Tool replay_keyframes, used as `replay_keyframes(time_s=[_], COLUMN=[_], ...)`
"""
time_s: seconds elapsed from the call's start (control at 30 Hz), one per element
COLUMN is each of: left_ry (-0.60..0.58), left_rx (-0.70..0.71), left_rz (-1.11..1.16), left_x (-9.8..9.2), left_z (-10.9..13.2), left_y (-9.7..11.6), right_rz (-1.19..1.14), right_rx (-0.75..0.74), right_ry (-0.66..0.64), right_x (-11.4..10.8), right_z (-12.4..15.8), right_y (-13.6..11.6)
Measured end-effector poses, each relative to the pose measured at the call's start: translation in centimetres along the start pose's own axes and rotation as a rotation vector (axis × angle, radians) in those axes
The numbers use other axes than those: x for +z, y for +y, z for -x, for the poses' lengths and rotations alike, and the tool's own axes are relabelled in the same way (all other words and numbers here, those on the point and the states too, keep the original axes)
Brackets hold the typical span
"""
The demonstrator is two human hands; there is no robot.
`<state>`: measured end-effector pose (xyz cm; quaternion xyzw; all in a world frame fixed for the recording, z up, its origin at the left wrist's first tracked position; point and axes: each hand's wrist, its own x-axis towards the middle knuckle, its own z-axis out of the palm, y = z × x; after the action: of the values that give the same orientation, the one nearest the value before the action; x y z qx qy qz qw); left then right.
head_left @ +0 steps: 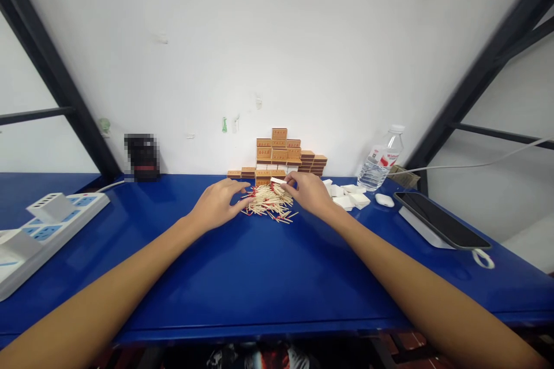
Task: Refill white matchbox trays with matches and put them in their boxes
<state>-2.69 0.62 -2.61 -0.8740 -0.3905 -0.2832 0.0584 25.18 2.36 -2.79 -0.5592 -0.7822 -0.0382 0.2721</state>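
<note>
Reaching forward over a blue worktop (pixel 242 282), two bare hands meet at a loose heap of wooden matches (pixel 270 200) with red heads, lying near the back, in front of a white wall (pixel 277 40). The right hand (pixel 310 191) pinches a small white matchbox tray (pixel 277 180) between thumb and fingers at the heap's back right; its contents are too small to make out. The left hand (pixel 220 203) is open, thumb and fingers parted, fingertips at the heap's left edge. Just behind, orange-brown matchboxes (pixel 279 154) rise in a stepped stack by the wall. Right of the right hand lie several loose white trays (pixel 344 202), then a clear plastic bottle (pixel 379 162), a white earphone case (pixel 384 200) and a dark-screened smartphone (pixel 442 219). At far left, a white power strip (pixel 54 237) carries plugged-in adapters (pixel 51 207).
</note>
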Motion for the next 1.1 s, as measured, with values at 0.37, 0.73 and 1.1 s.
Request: replay_keyframes(time_s=[0.37,0.73,1.1], left_ry=[-0.015,0.022,0.003], left_rx=[-0.010,0.013,0.021], left_rz=[-0.007,-0.003,-0.058], left_x=[-0.1,-0.2,-0.6], left_z=[0.0,0.0,-0.3], left_y=[-0.3,-0.4,-0.9], right_rz=[0.200,0.147,-0.273], right_rx=[-0.088,-0.116,0.132], right_ry=[-0.033,0.065,0.115], right_x=[-1.1,-0.8,-7.7], right_z=[0.6,0.4,-1.0], right_y=[-1.7,-0.6,5.0])
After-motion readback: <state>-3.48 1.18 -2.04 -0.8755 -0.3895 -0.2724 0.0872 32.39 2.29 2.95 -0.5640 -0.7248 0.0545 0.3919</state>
